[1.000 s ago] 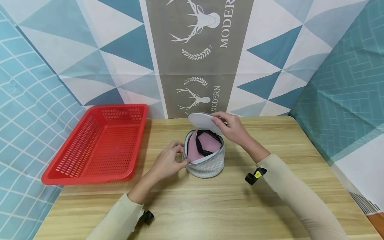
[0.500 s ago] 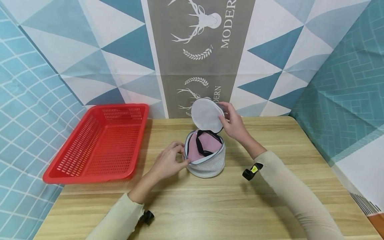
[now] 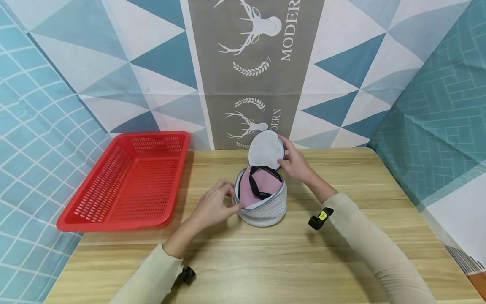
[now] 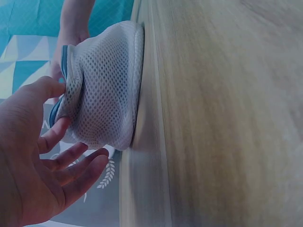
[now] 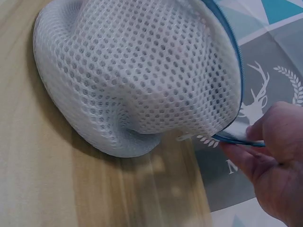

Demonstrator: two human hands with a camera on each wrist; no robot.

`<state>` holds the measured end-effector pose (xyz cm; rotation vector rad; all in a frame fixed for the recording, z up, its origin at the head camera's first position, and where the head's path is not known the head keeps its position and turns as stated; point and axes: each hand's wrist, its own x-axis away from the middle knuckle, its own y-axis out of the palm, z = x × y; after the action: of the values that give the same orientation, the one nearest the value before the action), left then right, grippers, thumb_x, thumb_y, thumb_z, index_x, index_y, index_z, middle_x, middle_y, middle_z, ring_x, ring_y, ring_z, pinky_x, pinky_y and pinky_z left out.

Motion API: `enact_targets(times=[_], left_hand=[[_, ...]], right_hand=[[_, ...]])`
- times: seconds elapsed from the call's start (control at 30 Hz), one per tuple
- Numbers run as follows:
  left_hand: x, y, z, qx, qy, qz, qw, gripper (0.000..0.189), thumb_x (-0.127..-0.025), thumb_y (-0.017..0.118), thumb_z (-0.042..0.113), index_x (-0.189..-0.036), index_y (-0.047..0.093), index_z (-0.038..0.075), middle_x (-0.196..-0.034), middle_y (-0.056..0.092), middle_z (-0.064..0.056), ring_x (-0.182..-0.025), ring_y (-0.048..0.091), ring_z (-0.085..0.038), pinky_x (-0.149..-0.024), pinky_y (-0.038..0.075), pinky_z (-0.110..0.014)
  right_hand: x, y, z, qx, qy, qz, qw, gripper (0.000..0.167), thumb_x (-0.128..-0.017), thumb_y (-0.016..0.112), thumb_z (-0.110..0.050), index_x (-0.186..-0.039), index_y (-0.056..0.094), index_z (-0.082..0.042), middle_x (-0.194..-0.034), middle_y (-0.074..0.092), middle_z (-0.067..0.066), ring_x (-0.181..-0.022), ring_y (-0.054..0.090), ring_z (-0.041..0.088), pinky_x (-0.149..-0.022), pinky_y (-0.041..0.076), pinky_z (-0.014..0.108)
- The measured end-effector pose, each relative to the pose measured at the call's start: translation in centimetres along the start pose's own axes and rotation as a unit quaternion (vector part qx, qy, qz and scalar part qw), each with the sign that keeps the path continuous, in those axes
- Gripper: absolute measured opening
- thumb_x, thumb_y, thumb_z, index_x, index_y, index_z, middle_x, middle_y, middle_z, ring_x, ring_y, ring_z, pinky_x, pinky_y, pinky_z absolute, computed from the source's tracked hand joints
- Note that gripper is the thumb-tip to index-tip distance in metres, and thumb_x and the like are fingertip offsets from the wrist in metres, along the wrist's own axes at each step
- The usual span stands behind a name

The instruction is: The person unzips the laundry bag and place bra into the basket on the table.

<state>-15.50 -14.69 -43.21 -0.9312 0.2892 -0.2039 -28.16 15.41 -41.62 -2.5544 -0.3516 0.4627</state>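
A white mesh laundry bag [image 3: 266, 214] with a blue-grey zip edge stands on the wooden table, its round top open. Inside lies a pink cloth item [image 3: 271, 181] with black straps, partly hidden by the bag's wall. My left hand [image 3: 217, 203] holds the bag's rim at the left; in the left wrist view, thumb and index finger grip the mesh [image 4: 106, 85] edge while the other fingers stay loose below. With thumb and fingers, my right hand [image 3: 298, 164] pinches the edge of the raised round lid [image 3: 265, 148], also seen from the side in the right wrist view.
A red perforated plastic basket [image 3: 175, 192] stands on the left of the table [image 3: 265, 266]. Patterned cloth walls [image 3: 159, 76] rise behind the table and along both sides. Black wrist cameras sit on both sleeves.
My right hand has swung the lid from a low slant over the bag up and back, then slightly lower and to the right. My left hand keeps its place at the rim.
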Motion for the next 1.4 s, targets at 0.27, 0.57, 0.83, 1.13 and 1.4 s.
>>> enact_targets(times=[0.27, 0.57, 0.83, 1.13, 1.4], left_hand=[[0.1, 0.1, -0.2, -0.001, 0.005, -0.005, 1.0, 0.035, -0.089, 0.086, 0.046, -0.095, 0.064, 0.02, -0.123, 0.071, -0.002, -0.114, 0.076, -0.021, -0.09, 0.059, -0.046], [0.1, 0.1, -0.1, -0.007, 0.006, -0.005, 0.9999, 0.041, -0.093, 0.084, 0.049, -0.099, 0.066, 0.012, -0.122, 0.071, -0.003, -0.112, 0.076, -0.023, -0.087, 0.059, -0.044], [0.0, 0.2, 0.1, -0.012, 0.006, -0.001, 0.9999, 0.043, -0.097, 0.079, 0.052, -0.098, 0.066, 0.012, -0.118, 0.071, -0.003, -0.109, 0.075, -0.023, -0.089, 0.06, -0.047], [-0.1, 0.1, 0.2, 0.001, -0.002, -0.001, 1.0, 0.039, -0.103, 0.075, 0.051, -0.098, 0.067, 0.013, -0.113, 0.072, -0.004, -0.11, 0.076, -0.024, -0.094, 0.062, -0.049], [-0.8, -1.1, 0.3, 0.048, -0.015, 0.008, 0.9987, 0.031, -0.109, 0.071, 0.043, -0.103, 0.067, 0.012, -0.11, 0.076, -0.008, -0.115, 0.08, -0.031, -0.101, 0.064, -0.053]], right_hand=[[0.4, 0.3, 1.4, 0.01, 0.05, -0.061, 0.9968, 0.079, -0.107, 0.058, 0.01, -0.174, 0.017, 0.011, -0.157, 0.052, 0.045, -0.113, 0.081, 0.051, -0.079, 0.067, 0.022], [0.6, 0.1, 2.4, 0.08, 0.057, -0.061, 0.9933, 0.076, -0.106, 0.07, -0.002, -0.166, 0.029, 0.021, -0.118, 0.076, 0.038, -0.094, 0.077, 0.028, -0.085, 0.061, 0.032], [0.8, 0.1, 2.6, 0.103, 0.075, -0.067, 0.9895, 0.073, -0.108, 0.07, -0.01, -0.167, 0.035, 0.015, -0.125, 0.075, 0.036, -0.099, 0.072, 0.03, -0.094, 0.06, 0.044], [1.0, -0.2, 2.2, 0.103, 0.071, -0.092, 0.9879, 0.07, -0.113, 0.062, -0.011, -0.17, 0.03, 0.013, -0.172, 0.043, 0.041, -0.15, 0.059, 0.052, -0.129, 0.046, 0.065], [1.0, -1.5, 1.0, 0.071, 0.085, -0.07, 0.9914, 0.064, -0.115, 0.057, -0.017, -0.171, 0.035, 0.006, -0.18, 0.035, 0.033, -0.162, 0.039, 0.064, -0.136, 0.034, 0.07]])
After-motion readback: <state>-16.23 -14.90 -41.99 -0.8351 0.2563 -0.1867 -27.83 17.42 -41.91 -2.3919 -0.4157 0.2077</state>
